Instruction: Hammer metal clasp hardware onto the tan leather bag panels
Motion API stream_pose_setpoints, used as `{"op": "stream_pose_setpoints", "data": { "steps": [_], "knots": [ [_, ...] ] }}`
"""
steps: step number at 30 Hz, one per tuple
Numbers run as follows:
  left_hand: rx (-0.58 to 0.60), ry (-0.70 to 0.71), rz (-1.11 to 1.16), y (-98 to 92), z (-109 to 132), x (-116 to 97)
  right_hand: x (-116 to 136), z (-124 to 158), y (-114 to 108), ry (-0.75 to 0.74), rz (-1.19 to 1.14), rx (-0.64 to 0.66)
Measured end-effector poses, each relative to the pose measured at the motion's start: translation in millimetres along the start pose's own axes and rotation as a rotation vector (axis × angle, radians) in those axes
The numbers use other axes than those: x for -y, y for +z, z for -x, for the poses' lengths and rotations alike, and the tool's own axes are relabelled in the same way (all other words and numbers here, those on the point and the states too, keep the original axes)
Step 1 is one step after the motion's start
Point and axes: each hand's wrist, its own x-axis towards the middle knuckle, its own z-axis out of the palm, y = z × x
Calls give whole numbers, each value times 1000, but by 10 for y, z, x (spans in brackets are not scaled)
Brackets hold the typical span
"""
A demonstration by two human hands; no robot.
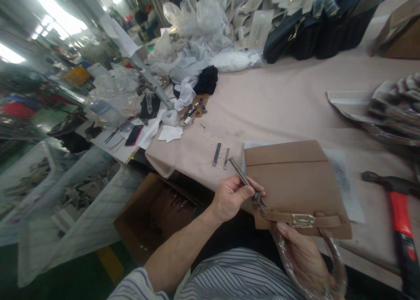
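Observation:
A tan leather handbag (295,181) lies flat at the table's near edge, with a strap and a gold clasp (302,220) across its lower part. My left hand (232,197) pinches a thin metal tool (246,182) whose tip rests on the strap's left end. Below the bag, my right hand (303,256) is closed around the plastic-wrapped handle (331,265). Two small metal bars (220,154) lie on the table just left of the bag.
A red-handled hammer (398,212) lies to the right. Black handbags (315,33), plastic wrap (203,15) and scraps fill the far side of the pink table (282,98). An open cardboard box (154,212) sits on the floor at left.

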Motion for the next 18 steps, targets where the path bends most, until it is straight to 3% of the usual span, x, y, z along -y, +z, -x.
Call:
{"op": "stream_pose_setpoints", "data": {
  "steps": [5, 12, 18],
  "knots": [
    [-63, 11, -44, -5, 6, 47, -36, -5, 18, 46, -31, -25],
    [-126, -76, -65, -111, -29, 230, -122, -7, 109, 103, 29, -16],
    [-130, -65, -13, -151, 4, 218, -152, 19, 123, 2, 137, -64]
  ]
}}
